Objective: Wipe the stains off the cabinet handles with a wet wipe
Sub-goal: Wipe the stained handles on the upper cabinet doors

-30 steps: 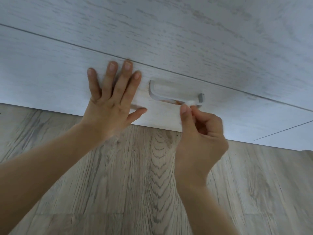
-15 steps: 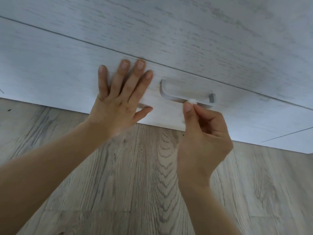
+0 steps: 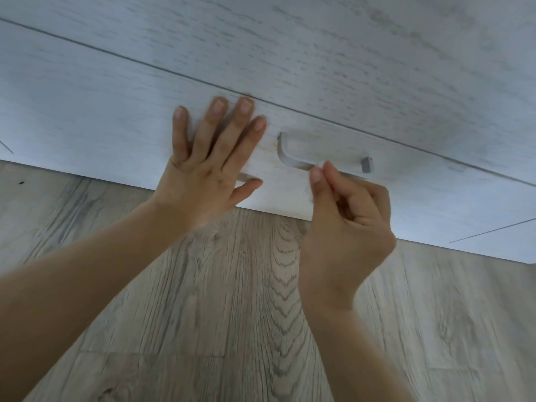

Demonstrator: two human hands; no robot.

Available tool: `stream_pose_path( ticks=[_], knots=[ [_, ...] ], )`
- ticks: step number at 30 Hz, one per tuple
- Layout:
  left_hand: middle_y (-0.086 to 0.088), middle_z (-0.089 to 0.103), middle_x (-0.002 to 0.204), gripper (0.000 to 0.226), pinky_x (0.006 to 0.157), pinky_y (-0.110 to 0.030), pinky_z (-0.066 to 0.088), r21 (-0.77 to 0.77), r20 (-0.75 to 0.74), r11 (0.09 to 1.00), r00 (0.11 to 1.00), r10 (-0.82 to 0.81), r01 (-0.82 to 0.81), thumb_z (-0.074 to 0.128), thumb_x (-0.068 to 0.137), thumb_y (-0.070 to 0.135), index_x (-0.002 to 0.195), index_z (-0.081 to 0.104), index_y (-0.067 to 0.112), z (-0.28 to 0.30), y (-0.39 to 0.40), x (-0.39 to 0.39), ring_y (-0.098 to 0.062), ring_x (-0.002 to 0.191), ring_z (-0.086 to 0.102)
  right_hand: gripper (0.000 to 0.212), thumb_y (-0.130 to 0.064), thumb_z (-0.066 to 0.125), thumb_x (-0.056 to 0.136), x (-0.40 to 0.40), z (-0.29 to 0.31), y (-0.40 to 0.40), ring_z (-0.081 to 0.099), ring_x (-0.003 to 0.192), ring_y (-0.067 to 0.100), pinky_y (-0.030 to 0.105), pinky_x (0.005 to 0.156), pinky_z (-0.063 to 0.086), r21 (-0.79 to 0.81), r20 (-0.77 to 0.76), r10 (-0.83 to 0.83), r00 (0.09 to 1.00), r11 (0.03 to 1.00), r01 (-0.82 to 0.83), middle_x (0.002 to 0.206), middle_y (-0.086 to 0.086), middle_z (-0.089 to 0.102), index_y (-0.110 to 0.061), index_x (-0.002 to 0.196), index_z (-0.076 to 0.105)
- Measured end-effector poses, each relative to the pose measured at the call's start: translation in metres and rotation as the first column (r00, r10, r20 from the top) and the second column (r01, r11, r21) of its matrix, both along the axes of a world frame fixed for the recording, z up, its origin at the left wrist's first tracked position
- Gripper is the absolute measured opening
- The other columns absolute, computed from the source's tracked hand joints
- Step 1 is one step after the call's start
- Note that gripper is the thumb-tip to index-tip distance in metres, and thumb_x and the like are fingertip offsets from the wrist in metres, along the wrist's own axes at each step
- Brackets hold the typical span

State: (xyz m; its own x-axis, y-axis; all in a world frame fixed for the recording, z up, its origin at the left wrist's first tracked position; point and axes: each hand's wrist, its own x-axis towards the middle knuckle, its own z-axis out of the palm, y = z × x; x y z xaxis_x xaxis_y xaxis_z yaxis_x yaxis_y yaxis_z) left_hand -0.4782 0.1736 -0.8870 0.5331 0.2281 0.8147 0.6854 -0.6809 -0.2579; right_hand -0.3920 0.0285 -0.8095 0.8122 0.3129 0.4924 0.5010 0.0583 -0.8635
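A: Where is the handle (image 3: 295, 162)?

B: Right of the frame's centre, a grey bar on the lowest drawer front (image 3: 87, 111) of the pale wood-grain cabinet. Its left leg and right end show; the right hand (image 3: 345, 227) covers part of the bar between them.

A: And the wipe (image 3: 319, 165)?

B: Only a small white scrap shows, pinched between the right thumb and forefinger, pressed to the bar's underside. The other right fingers (image 3: 365, 204) are curled in, so the hand is closed on the wipe.

A: The left hand (image 3: 208, 166)?

B: Flat on the drawer front just left of the handle, fingers spread and straight, gripping nothing. Its forefinger tip is near the handle's left leg but apart from it.

A: Anything else around?

B: A seam runs across above the fingertips, with another panel over it. Grey-brown plank floor (image 3: 246, 314) fills the lower frame, with a dark speck at the far left. Faint brownish marks sit on the front by the handle's left leg.
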Motion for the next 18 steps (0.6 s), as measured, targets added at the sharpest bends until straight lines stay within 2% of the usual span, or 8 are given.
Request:
stream_pose_path(
  ticks=[4,9,15,18],
  knots=[
    [-0.008,-0.029,0.154,0.096,0.112,-0.049,-0.014,-0.003,0.0,1.0,1.0,-0.004,0.004,0.046,0.092,0.058,0.149,-0.012,0.008,0.0,0.0,-0.001,-0.025,0.141,-0.026,0.022,-0.006,0.076,0.076,0.001,0.0,0.001,0.057,0.07,0.002,0.013,0.07,0.048,0.034,-0.052,0.002,0.999,0.999,0.0,0.083,-0.01,0.056,-0.024,0.087,0.069],
    [-0.008,-0.028,0.154,0.093,0.113,-0.049,-0.014,0.012,-0.011,1.0,1.0,0.008,-0.008,0.045,0.093,0.057,0.15,-0.01,0.009,0.0,0.0,-0.004,-0.025,0.142,-0.024,0.021,-0.012,0.077,0.075,0.007,0.002,-0.005,0.059,0.071,0.002,0.019,0.071,0.05,-0.047,0.006,-0.011,1.0,0.999,0.011,0.083,-0.01,0.06,-0.026,0.089,0.069],
    [-0.007,-0.027,0.154,0.09,0.113,-0.048,-0.014,0.002,-0.012,1.0,1.0,-0.008,0.008,0.045,0.094,0.055,0.15,-0.01,0.009,0.001,0.001,-0.005,-0.024,0.142,-0.024,0.019,-0.012,0.077,0.076,0.002,0.001,-0.002,0.058,0.071,0.0,0.015,0.069,0.048,-0.053,0.063,-0.023,0.998,0.998,0.026,0.082,-0.009,0.061,-0.022,0.091,0.07],
    [-0.007,-0.027,0.155,0.09,0.113,-0.048,-0.014,0.009,-0.017,1.0,1.0,-0.01,0.01,0.045,0.094,0.055,0.151,-0.009,0.01,-0.001,0.001,-0.005,-0.024,0.142,-0.024,0.02,-0.013,0.077,0.075,0.002,0.0,0.0,0.059,0.072,0.0,0.018,0.069,0.049,-0.047,0.058,-0.046,0.997,0.998,0.049,0.082,-0.01,0.062,-0.023,0.09,0.069]
  ],
)
